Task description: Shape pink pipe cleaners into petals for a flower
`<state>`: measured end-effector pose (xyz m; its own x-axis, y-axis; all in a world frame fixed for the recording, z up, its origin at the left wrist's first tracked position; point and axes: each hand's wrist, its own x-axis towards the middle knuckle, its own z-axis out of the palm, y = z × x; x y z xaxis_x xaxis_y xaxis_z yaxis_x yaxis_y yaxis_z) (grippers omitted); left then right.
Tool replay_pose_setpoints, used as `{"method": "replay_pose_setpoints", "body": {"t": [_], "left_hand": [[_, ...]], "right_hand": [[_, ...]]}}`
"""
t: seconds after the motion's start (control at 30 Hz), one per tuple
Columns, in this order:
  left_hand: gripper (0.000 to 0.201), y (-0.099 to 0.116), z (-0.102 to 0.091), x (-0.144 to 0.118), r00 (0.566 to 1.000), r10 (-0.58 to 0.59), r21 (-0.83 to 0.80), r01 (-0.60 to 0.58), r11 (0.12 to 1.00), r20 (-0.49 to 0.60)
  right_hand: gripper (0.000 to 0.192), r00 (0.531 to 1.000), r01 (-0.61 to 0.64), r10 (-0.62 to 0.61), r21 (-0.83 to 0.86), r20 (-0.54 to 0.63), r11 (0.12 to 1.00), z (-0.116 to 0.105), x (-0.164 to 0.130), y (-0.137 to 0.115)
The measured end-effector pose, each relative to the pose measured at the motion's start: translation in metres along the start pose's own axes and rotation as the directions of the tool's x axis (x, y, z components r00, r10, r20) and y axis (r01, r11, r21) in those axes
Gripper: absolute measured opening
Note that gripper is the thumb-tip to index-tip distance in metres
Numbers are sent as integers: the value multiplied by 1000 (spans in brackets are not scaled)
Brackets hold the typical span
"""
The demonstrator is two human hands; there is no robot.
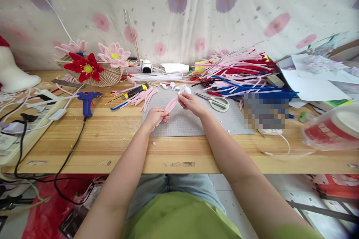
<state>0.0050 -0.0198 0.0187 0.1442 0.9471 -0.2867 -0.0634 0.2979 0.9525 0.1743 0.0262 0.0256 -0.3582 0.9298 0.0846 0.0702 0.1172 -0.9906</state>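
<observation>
Left hand (pixel 155 116) pinched the lower end of a pink petal (pixel 169 107); right hand (pixel 190 102) pinched its upper tip. Petal sat tilted between them, just above the grey mat (pixel 185 123) on the table (pixel 112 138). Scissors (pixel 215 101) lay just right of the right hand. Glue gun (pixel 87 101) well left. Pipe cleaners (pixel 241 74) piled far right; paper flowers (pixel 89 61) far left by the curtain (pixel 179 15).

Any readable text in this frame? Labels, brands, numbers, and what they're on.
None can be read.
Papers at the right: print too blurred.
Red-and-white tub: label blurred.
Pixelated patch on the cutting mat: masked, unreadable.
Blue glue gun and scissors: no marking visible.
Pink petal held by the left hand and right hand: plain.
</observation>
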Motion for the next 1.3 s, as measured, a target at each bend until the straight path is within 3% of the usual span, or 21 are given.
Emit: {"method": "replay_pose_setpoints", "body": {"t": [0.13,0.4,0.6,0.8,0.93,1.3], "left_hand": [[16,1,1,-3,996,-33,38,30,999,86],[21,-1,3,-4,986,-39,23,36,999,159],[21,-2,5,-5,984,-21,18,18,1000,175],[15,-4,10,-2,1000,13,-1,-13,1000,8],[13,-4,13,-4,1000,-4,-20,4,1000,7],[17,-8,16,-2,996,2,-22,0,1000,86]], "right_hand": [[37,996,41,-32,-119,81,992,-6,-1,2],[38,991,120,-130,-222,-34,968,-5,1,6],[37,997,61,-64,87,35,994,-6,2,11],[29,997,-39,14,323,80,946,-2,-1,10],[28,991,-53,-10,452,137,890,2,0,9],[20,999,-47,52,605,10,795,14,10,15]]}}
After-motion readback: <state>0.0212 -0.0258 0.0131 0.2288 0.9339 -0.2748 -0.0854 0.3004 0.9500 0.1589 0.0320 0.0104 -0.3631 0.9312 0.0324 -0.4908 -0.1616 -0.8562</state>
